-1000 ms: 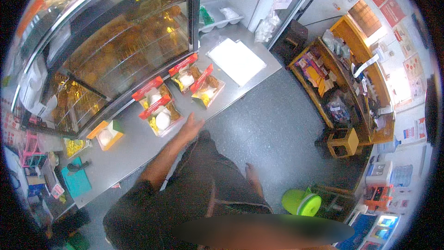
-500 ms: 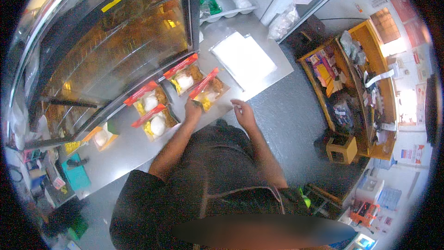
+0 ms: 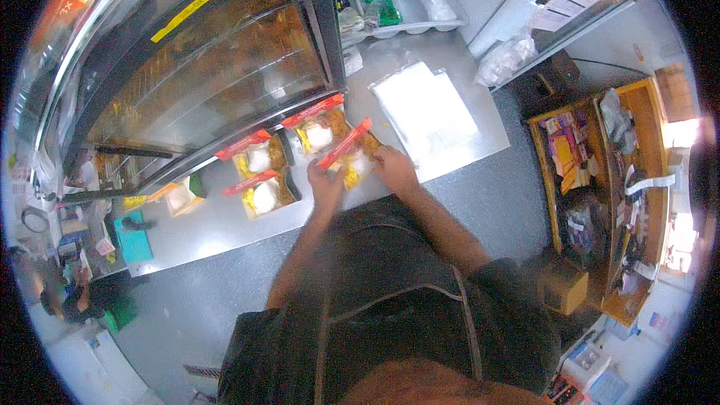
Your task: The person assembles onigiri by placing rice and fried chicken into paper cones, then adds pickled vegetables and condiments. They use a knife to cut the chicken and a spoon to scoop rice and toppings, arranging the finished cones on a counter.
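Note:
Both of my hands are at an open meal box with a raised red flap, holding white rice, a yellow side and browned fried pieces. My left hand grips its near left corner, partly covering the yellow food. At the right end, the fingers of my right hand are closed on the box's edge. Just beyond stands a matching meal box. To the left, two more such boxes sit close together, one farther box and one nearer box.
A glass-fronted display cabinet stands along the steel counter's far side. White sheets in clear plastic lie right of the boxes. Farther left are an orange-edged food box and a teal board. Wooden shelving is at right.
My right hand has come left from beside the counter's edge onto the meal box's right end. My left hand stays at the box's left corner. The whole view has shifted.

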`<state>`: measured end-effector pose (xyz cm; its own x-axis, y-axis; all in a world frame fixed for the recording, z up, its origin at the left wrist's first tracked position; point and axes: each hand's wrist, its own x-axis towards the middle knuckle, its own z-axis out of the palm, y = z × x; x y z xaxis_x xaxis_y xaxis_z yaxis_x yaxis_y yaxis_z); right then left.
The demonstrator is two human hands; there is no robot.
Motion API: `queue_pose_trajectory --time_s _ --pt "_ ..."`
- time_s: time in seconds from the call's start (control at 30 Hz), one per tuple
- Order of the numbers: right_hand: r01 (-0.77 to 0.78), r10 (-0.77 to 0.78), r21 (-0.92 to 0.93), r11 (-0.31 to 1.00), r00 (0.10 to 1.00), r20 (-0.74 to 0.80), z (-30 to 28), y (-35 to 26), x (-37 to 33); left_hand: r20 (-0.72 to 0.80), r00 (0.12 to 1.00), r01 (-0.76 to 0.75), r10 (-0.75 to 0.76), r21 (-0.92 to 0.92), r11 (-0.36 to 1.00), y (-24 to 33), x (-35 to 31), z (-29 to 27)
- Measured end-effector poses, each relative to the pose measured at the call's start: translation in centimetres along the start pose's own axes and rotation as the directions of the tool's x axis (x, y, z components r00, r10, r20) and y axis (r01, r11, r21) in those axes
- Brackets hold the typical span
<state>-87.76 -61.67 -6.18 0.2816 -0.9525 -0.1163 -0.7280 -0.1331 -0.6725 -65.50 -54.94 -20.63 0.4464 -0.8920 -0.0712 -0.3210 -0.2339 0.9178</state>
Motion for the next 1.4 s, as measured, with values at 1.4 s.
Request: queue_pose_trajectory --time_s 1.4 --pt "0.185 -0.179 0.0 0.983 0.954 0.242 -5.4 1.5 8.7 0.211 0.963 0.186 -0.167 -0.071 0.98 8.7 -0.6 -4.9"
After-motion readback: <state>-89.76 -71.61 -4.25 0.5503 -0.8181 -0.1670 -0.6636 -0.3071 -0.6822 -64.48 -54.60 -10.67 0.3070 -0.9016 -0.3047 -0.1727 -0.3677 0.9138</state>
